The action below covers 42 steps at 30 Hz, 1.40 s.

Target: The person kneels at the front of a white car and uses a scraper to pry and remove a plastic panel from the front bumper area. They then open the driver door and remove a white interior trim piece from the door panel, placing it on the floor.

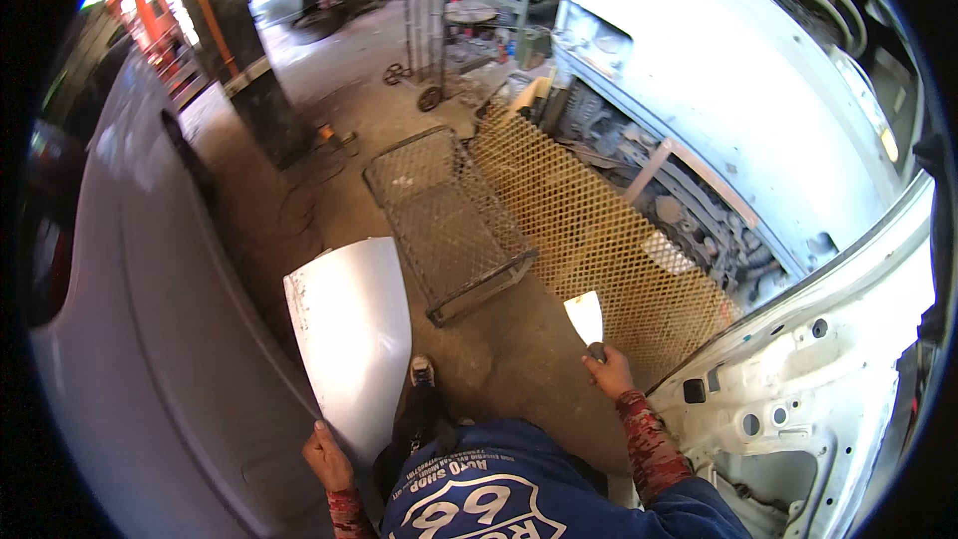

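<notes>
A curved white body panel (354, 339) stands in front of me on the left, its left upper edge scuffed and dark. My left hand (327, 457) is closed on the lower left edge of this panel, with the fingers partly hidden. Out to the right, my right hand (611, 371) grips the dark handle of a putty knife (586, 317). The blade of the putty knife is broad and pale and points up and away from me, apart from the panel.
A grey car body (170, 319) runs along my left, and a pale vehicle door (788, 409) is close on my right. Ahead lie a low mesh-topped cart (449, 215) and a yellowish mesh sheet (589, 225). Farther off are a post (235, 50) and a hand truck (427, 30).
</notes>
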Tool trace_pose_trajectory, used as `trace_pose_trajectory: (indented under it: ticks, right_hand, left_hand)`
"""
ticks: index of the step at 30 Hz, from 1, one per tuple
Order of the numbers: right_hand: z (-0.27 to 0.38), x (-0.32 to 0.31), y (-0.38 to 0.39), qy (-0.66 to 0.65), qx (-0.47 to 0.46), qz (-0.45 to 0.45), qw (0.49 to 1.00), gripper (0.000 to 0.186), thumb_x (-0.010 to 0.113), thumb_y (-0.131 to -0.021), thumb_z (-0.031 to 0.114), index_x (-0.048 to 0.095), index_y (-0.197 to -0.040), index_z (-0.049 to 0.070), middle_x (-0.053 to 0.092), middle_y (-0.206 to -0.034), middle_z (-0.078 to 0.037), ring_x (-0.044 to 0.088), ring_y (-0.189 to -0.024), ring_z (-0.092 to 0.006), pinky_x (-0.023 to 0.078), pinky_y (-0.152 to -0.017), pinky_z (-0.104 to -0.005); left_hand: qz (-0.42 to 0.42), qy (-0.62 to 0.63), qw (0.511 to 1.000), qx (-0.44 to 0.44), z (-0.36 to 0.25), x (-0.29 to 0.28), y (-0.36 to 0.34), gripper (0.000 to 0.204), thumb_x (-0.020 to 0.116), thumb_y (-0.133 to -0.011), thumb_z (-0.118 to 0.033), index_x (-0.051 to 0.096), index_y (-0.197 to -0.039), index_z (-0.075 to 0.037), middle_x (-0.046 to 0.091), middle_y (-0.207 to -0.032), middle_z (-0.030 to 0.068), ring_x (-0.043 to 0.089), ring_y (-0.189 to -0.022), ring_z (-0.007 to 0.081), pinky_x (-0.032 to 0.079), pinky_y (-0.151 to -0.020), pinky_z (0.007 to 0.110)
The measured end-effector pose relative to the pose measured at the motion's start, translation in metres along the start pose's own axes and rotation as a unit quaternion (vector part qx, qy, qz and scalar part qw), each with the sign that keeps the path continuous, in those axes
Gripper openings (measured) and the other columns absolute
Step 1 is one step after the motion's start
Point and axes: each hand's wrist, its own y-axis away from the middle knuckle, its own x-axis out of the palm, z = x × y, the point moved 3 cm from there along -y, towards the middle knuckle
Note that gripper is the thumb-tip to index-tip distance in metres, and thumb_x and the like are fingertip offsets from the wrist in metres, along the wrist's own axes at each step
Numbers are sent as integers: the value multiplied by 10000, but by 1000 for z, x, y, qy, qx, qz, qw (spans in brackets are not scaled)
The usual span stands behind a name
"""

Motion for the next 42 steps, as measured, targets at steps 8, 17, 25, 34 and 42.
trace_pose_trajectory:
  ticks: [8,17,25,34,42]
  right_hand:
    - [42,-30,-3,34,22,-206,978,335,745,-889,265,704,-1082,-6,714,-897,-120,681,-775,-210,539,-719,-376]
    - [61,-67,0,-52,19,-404,913,279,737,-887,228,671,-994,-21,634,-819,-38,567,-758,-136,477,-691,-329]
    - [57,-56,-4,-68,95,-520,846,371,765,-856,238,663,-1052,-59,666,-875,-127,625,-831,-233,502,-776,-372]
    - [79,4,18,-20,300,-571,764,556,702,-856,385,656,-1129,-98,603,-1239,-348,533,-1181,-513,354,-1087,-553]
    - [76,108,74,-188,258,-517,794,406,739,-851,350,706,-1012,-21,697,-889,-103,628,-829,-243,491,-772,-390]
  left_hand:
    - [92,-16,995,25,-29,105,-183,576,538,-1052,-400,444,-658,10,384,-599,-7,343,-615,110,291,-540,357]
    - [247,-130,959,45,-93,244,-297,595,602,-1004,-403,541,-684,95,468,-569,50,390,-589,148,346,-542,424]
    - [386,-80,917,62,-123,356,-289,497,600,-998,-324,582,-711,81,515,-628,13,433,-614,124,360,-547,376]
    - [470,-147,859,138,-123,389,-366,518,588,-993,-348,673,-871,148,658,-697,134,556,-662,190,456,-637,428]
    - [495,-191,838,128,-72,377,-444,538,589,-977,-355,686,-916,171,706,-767,241,643,-704,278,497,-687,447]
